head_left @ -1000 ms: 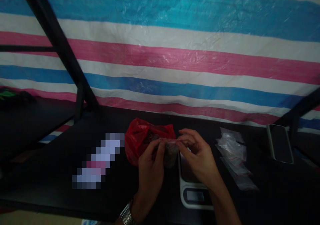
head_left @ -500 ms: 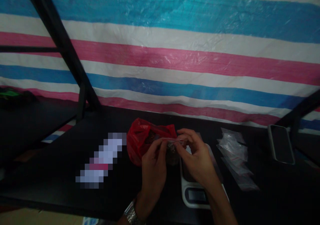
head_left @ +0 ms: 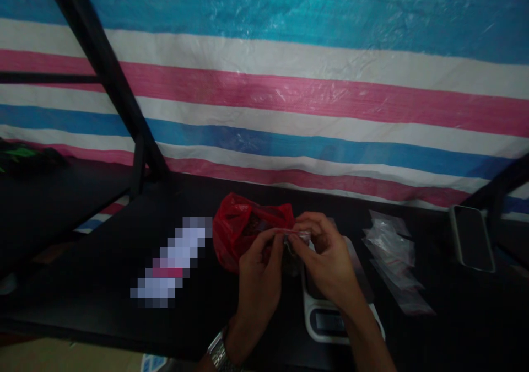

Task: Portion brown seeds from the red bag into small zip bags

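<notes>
Left hand [head_left: 260, 270], right hand [head_left: 328, 259]: each grip clamped on top edge of small clear bag [head_left: 293, 263], bag between them; fingertips closer together than a second ago | scale [head_left: 324, 322] below right hand | red bag [head_left: 232, 231] just beyond, unmoved

The left hand [head_left: 261, 270] points to one o'clock, the right hand [head_left: 330, 262] to eleven; both curl inward, pinching, close together.

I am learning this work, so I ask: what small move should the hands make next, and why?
Probably, the right hand should press along the top edge of the small clear bag while the left hand steadies it: both hands pinch there, and whether it is sealed cannot be seen.
</notes>
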Action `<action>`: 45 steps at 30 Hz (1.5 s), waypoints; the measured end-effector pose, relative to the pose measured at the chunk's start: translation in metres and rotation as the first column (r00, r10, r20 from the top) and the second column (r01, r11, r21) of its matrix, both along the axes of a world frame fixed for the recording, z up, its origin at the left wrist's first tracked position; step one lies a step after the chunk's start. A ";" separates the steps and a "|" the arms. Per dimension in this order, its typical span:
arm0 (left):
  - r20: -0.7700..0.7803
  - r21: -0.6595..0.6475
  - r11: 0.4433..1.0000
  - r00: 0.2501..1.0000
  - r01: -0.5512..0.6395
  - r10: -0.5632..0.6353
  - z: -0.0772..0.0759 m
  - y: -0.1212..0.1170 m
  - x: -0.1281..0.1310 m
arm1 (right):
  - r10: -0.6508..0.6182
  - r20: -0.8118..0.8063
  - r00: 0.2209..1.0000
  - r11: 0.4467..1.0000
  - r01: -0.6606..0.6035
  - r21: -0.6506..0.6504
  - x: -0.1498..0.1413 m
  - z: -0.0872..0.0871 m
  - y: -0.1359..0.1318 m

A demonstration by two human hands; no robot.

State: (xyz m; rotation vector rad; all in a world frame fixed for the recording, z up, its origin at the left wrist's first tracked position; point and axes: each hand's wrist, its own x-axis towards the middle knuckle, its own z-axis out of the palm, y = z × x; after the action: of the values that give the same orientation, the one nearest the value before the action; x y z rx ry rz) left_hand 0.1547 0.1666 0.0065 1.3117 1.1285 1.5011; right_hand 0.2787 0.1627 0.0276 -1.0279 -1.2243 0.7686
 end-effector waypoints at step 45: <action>0.057 -0.056 0.997 0.997 0.058 -0.055 -0.003 0.003 -0.009 | -0.047 0.056 0.997 0.999 0.047 0.001 0.005 0.003 0.001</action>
State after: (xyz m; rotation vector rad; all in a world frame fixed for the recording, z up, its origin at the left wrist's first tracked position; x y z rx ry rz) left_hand 0.1459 0.1697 0.0035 1.2456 1.0830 1.4450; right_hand 0.2835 0.1640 0.0306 -1.0809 -1.2438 0.7075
